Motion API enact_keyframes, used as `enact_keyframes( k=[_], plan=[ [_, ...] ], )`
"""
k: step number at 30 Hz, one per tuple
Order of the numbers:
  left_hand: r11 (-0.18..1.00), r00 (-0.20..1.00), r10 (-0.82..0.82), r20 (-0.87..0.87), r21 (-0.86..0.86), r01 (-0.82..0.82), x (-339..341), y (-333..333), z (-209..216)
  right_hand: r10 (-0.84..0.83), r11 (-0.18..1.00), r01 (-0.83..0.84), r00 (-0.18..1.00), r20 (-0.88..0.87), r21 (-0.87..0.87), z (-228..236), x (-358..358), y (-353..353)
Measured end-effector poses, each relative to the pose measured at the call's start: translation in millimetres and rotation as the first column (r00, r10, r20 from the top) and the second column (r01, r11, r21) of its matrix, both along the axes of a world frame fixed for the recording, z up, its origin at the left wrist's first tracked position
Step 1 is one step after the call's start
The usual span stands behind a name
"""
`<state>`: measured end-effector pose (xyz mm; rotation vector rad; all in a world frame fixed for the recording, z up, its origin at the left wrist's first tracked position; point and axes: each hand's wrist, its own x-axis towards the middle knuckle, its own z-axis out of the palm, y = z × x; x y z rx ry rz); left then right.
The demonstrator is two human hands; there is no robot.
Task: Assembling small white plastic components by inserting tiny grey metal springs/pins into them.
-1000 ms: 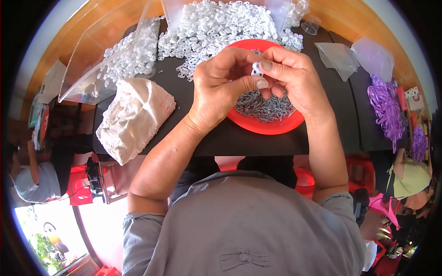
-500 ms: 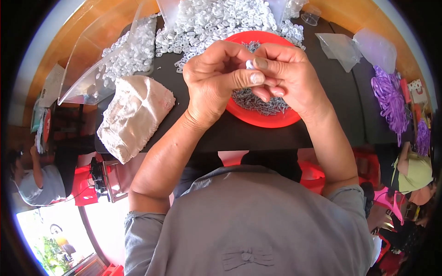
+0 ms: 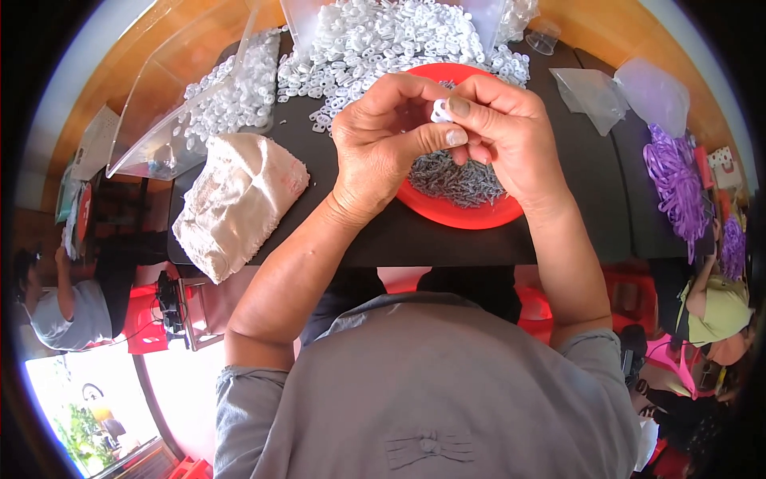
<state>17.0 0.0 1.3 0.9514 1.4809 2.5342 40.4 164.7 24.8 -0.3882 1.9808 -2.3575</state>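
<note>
Above the red plate (image 3: 447,218), my left hand (image 3: 381,142) and my right hand (image 3: 515,132) meet fingertip to fingertip. Between them is a small white plastic piece (image 3: 440,112) with a hole, pinched under my right thumb and touched by the thumb and forefinger of my left hand. Whether a screw is in it I cannot make out. Small grey screws (image 3: 459,184) fill the plate beneath my hands. Beyond the plate spreads a large heap of similar white plastic pieces (image 3: 399,36).
A folded cream cloth (image 3: 237,199) lies left of my forearm. Behind it a clear plastic bin (image 3: 152,120) stands beside more white pieces. To the right are clear plastic bags (image 3: 590,96) and a bundle of purple ribbon (image 3: 677,188). Other people sit at both sides.
The white piece shows more between my fingertips, now turned with its hole visible. Both hands have shifted slightly to the right in view and stay together over the plate.
</note>
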Motion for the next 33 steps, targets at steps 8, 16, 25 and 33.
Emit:
enact_keyframes(
  k=[8, 16, 25, 33],
  plan=[
    [0.992, 0.995, 0.055, -0.082, -0.112, -0.065, 5, -4, 8, 0.101, 0.995, -0.102, 0.991, 0.092, -0.001, 2, -3, 7],
    [0.991, 0.998, 0.058, -0.029, -0.121, -0.061, 10, -7, 8, 0.182, 0.980, -0.167, 0.972, 0.149, -0.106, -2, 0, 5],
    [0.966, 0.989, 0.143, -0.025, -0.214, -0.145, -6, -8, -3, 0.316, 0.929, -0.283, 0.942, 0.113, -0.238, -11, -6, 3],
    [0.999, 0.995, 0.036, 0.090, 0.011, -0.037, 0, -5, 9, 0.131, 0.988, -0.114, 0.978, 0.165, -0.108, -2, -10, 0]
  ],
)
